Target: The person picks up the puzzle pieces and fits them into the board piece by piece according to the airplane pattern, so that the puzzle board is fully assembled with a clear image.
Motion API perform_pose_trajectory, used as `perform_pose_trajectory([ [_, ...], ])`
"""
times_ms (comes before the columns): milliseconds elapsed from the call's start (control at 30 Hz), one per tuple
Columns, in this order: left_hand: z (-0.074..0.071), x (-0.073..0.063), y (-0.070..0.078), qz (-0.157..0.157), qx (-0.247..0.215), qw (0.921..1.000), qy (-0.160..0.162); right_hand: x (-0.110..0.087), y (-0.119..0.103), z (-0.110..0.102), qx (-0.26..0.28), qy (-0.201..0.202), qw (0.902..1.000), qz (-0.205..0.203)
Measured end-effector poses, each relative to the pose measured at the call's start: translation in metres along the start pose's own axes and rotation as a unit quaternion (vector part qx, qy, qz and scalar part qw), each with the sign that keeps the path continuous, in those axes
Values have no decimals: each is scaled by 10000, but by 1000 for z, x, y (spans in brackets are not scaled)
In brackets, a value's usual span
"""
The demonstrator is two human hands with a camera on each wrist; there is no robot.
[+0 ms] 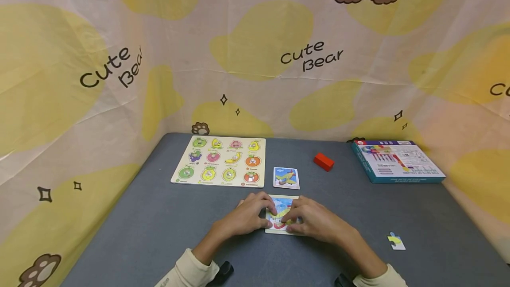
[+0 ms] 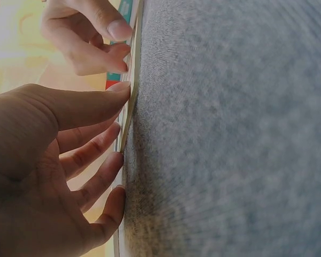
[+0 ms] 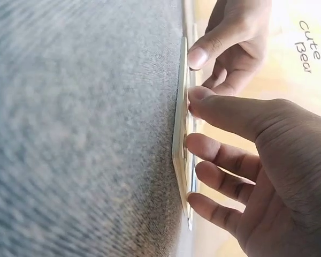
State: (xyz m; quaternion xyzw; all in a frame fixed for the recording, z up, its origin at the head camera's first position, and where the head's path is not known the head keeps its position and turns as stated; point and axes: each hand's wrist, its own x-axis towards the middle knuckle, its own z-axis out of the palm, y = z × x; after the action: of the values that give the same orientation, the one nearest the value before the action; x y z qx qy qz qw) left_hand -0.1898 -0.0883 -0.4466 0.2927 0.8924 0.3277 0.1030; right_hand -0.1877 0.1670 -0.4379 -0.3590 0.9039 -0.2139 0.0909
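A small jigsaw puzzle in a pale frame (image 1: 276, 232) lies on the table between both hands, its picture partly covered by the fingers. My left hand (image 1: 248, 216) rests its thumb and fingertips on the puzzle's left side; in the left wrist view, the thumb (image 2: 99, 104) touches the frame's edge. From the other side my right hand (image 1: 320, 221) curls its thumb and fingers over the puzzle, pinching a yellowish piece (image 1: 289, 222) low in the picture. Just beyond the puzzle lies a picture card (image 1: 286, 178) with a yellow airplane.
A fruit board (image 1: 221, 168) lies at the back left. Behind the card to the right is a red block (image 1: 324, 161). A flat teal-edged box (image 1: 398, 163) lies at the far right, and a loose jigsaw piece (image 1: 396, 243) at the near right. Printed cloth surrounds the table.
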Motion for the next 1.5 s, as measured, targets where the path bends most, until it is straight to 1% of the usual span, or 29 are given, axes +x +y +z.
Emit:
perform_pose_trajectory([
  [200, -1, 0, 3, 11, 55, 10000, -34, -3, 2, -2, -116, 224, 9993, 271],
  [300, -1, -1, 5, 40, 188, 9998, -101, -3, 3, 0, -144, 354, 9990, 242],
  [433, 1, 0, 6, 169, 388, 9989, -214, -3, 2, 0, -124, 459, 9986, 233],
  [667, 5, 2, 9, 749, 654, 9939, -477, -2, -1, 1, -5, 469, 9981, 412],
  [767, 5, 2, 9, 787, 744, 9926, -543, -2, 1, 0, 37, 448, 9983, 373],
  [867, 5, 2, 9, 813, 765, 9923, -536, -4, 3, -4, 162, 350, 9986, 374],
  [967, 5, 1, 8, 938, 789, 9911, -525, -8, 6, -10, 344, 246, 9977, 534],
  [1067, 4, 1, 8, 914, 859, 9903, -603, -17, 12, -16, 416, 262, 9964, 686],
  [1167, 4, 0, 10, 712, 909, 9905, -750, -29, 21, -22, 432, 324, 9949, 855],
  [1200, 4, -1, 11, 602, 893, 9909, -807, -34, 24, -24, 438, 349, 9943, 904],
  [1300, 4, -2, 12, 461, 859, 9914, -873, -50, 34, -28, 434, 423, 9924, 1074],
  [1500, 3, -4, 15, 481, 868, 9913, -866, -87, 51, -36, 472, 569, 9896, 1237],
])
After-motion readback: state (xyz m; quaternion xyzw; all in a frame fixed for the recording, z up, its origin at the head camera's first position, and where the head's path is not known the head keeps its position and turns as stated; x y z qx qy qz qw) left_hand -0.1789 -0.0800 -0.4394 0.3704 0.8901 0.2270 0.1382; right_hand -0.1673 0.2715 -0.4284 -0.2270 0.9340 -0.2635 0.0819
